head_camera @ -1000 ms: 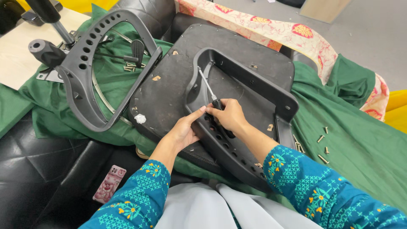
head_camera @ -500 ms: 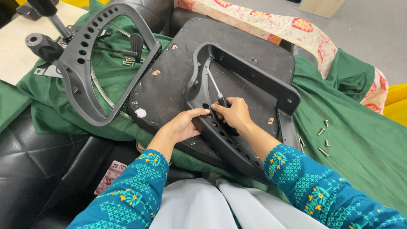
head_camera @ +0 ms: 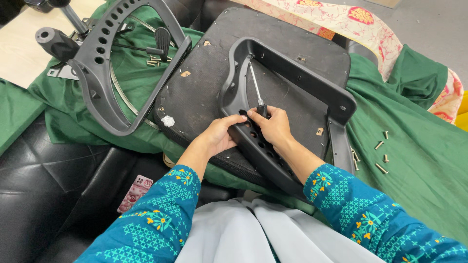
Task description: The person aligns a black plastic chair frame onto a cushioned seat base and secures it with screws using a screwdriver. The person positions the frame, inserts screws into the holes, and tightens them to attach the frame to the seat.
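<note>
An upturned black chair seat (head_camera: 204, 87) lies on a green cloth (head_camera: 414, 146). On it rests a black plastic frame (head_camera: 292, 73) with a row of holes along its near bar. My right hand (head_camera: 275, 126) grips the black handle of a screwdriver (head_camera: 255, 87), whose metal shaft points away to the frame's far left corner. My left hand (head_camera: 219, 135) lies against the near left bar of the frame, fingers curled on its edge. Both sleeves are teal with a flower pattern.
A second black perforated frame (head_camera: 102, 83) lies to the left beside a chair mechanism and gas cylinder (head_camera: 56, 41). Several loose bolts (head_camera: 382, 156) lie on the cloth at right. A small pink patterned case (head_camera: 135, 192) rests on black leather cushions (head_camera: 44, 195). Floral fabric (head_camera: 351, 19) lies behind.
My hands stay on the frame. The right hand has shifted slightly on the screwdriver, whose shaft now stands steeper. The view has drifted a little.
</note>
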